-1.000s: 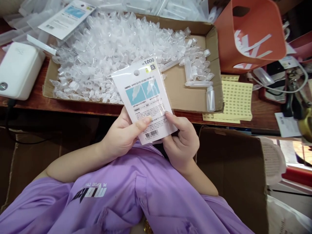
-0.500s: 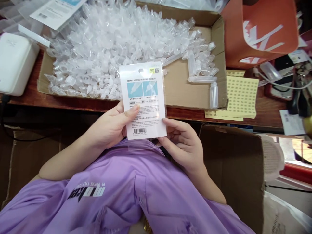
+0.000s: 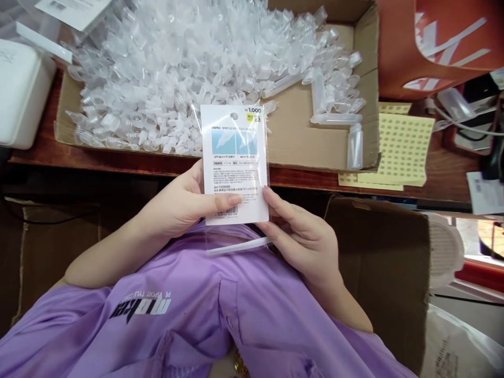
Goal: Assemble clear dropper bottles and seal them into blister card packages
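Note:
A white printed card [image 3: 237, 178] in a clear plastic bag is held upright in front of my purple top. It carries two blue pictures, small print, a barcode and a 1,000 price. My left hand [image 3: 183, 205] grips its left side, the thumb lying flat across the barcode and the other fingers hidden behind. At the lower right edge, my right hand [image 3: 305, 236] pinches the bag between thumb and index finger. A white strip [image 3: 238, 245] shows along the bag's flap below the card.
Behind the card, a shallow cardboard tray [image 3: 297, 144] holds a heap of small clear plastic bottles and nozzles [image 3: 169, 68]. Yellow sticker sheets [image 3: 401, 149] lie to its right, near an orange bin [image 3: 394, 52]. At the left stands a white device [image 3: 23, 94]. A cardboard box [image 3: 381, 273] is beside my right arm.
My left thumb has slid lower and further across the card, over the barcode. The price at the top and the white strip on the flap have come into view. My head view has shifted slightly.

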### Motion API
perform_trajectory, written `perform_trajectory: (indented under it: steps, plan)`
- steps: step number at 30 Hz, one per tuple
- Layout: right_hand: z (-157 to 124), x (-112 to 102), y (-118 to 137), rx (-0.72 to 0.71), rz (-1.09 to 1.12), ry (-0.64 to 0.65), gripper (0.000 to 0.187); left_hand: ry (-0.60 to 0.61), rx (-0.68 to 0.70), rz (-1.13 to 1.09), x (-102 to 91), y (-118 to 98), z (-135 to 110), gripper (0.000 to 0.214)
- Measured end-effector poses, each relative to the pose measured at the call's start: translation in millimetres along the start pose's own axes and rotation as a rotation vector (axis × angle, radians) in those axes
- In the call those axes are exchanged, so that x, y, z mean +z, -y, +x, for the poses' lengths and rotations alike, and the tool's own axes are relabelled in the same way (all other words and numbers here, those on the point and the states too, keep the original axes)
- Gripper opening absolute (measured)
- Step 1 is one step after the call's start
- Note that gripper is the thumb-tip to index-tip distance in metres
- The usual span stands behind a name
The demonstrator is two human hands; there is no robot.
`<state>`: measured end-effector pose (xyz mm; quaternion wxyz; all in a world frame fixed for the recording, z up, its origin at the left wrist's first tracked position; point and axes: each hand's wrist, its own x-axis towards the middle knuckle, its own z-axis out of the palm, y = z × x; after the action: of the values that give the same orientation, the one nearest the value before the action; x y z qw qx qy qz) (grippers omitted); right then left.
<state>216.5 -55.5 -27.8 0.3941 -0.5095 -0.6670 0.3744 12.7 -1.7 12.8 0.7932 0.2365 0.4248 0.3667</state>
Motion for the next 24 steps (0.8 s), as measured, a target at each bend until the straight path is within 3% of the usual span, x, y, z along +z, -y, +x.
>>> perform_trajectory:
  steps: [6, 12, 18, 24]
  plan:
    - [2, 6, 1, -0.037, -0.047, -0.111, 0.062, 0.056, 0.031, -0.029, -6.0, 8, 5, 0.042]
    - [2, 9, -5, -0.036, -0.027, -0.130, 0.060, 0.109, 0.029, -0.036, -6.7, 8, 6, 0.044]
    - [-2, 9, -16, 0.031, 0.005, -0.197, 0.055, 0.144, -0.062, -0.079, -11.4, 3, -13, 0.051]
    - [-5, 14, -27, 0.019, 0.042, -0.159, 0.060, 0.081, -0.226, 0.002, -26.4, 18, -14, 0.034]
